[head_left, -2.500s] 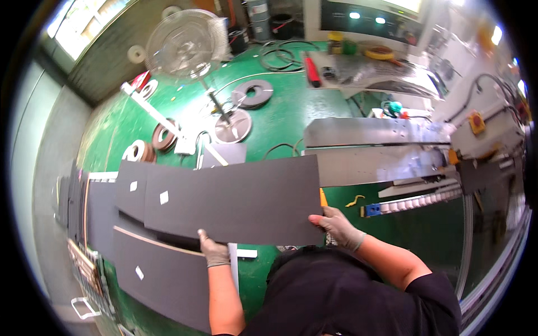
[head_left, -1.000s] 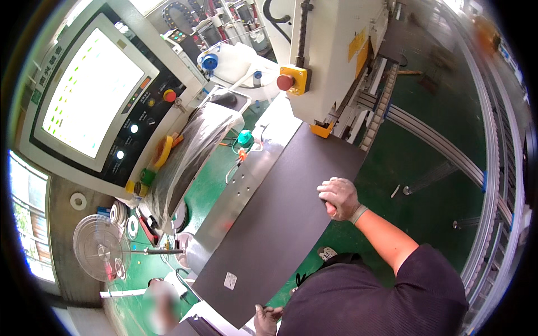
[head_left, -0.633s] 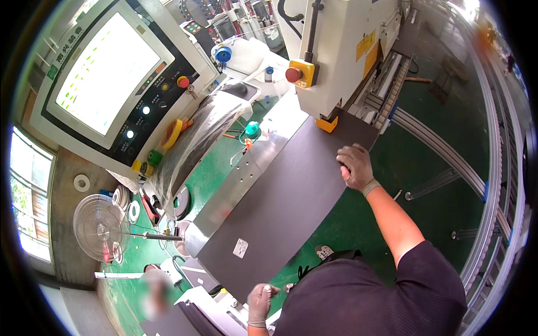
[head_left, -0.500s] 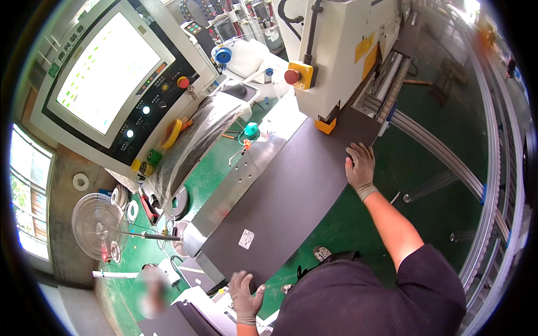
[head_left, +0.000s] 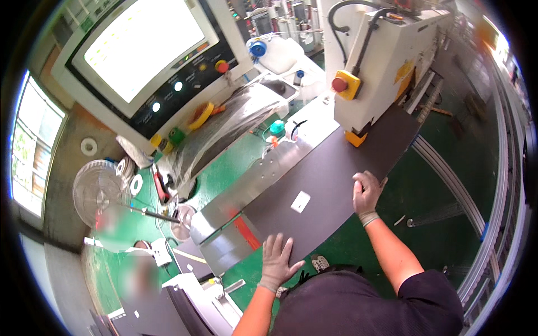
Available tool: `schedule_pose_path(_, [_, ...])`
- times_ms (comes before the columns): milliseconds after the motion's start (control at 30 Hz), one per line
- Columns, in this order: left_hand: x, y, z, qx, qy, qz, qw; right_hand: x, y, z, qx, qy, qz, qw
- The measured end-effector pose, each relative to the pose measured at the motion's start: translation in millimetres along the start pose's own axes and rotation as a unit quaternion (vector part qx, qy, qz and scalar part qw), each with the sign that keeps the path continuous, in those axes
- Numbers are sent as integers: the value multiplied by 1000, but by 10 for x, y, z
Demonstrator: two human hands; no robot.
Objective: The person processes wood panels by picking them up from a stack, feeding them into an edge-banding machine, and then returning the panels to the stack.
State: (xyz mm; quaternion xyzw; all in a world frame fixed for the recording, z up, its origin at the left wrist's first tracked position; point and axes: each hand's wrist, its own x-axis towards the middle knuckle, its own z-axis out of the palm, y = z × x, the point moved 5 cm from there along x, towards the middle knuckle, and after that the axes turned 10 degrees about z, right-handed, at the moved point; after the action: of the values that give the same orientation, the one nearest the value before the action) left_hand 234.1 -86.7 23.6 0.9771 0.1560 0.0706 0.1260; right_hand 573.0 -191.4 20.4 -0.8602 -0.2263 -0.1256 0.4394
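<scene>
A long dark grey panel (head_left: 330,168) with a white label (head_left: 300,201) lies on a metal machine bed (head_left: 224,246), its far right part beneath the machine head. My left hand (head_left: 277,262), in a grey glove, is at the panel's near left end with fingers stretched out and touching it. At the near long edge, my gloved right hand (head_left: 367,195) has its fingers loosely bent and apart, the fingertips by the panel's edge. Neither hand is closed round anything. A red strip (head_left: 246,232) shows on the bed just beyond the panel's left end.
The white machine head (head_left: 386,67) carries a red stop button (head_left: 339,84) and an orange block (head_left: 355,138) close above the panel. A control screen (head_left: 145,45) stands far left, a fan (head_left: 101,190) below it. Curved metal rails (head_left: 448,173) run at right. More dark panels (head_left: 162,308) lie lower left.
The panel has slid up and right under the machine head, uncovering the red strip. My left hand has followed its end; my right hand's fingers have bent more. The view has shifted.
</scene>
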Motion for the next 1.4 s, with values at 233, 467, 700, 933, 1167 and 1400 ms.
schedule_pose_path(233, [-533,-957,-171,70,46,-169,982,-588,-393,115,2,-18,-10,1000])
schedule_pose_path(467, [-1162,-1348,-225,101,10,-267,958,-579,-515,162,-4,-15,-102,995])
schedule_pose_path(700, [-1185,-1386,-303,11,87,-233,969,138,497,250,-78,-54,-19,995])
schedule_pose_path(933, [-3261,-1474,-508,-1,248,-475,844,-842,291,637,-198,-160,-145,956])
schedule_pose_path(1167, [-5525,-924,-836,82,332,-663,666,-3030,-2234,484,142,-451,-376,797])
schedule_pose_path(1400, [-6472,-604,-469,120,132,-841,510,-5108,-3153,1273,51,-790,-284,541])
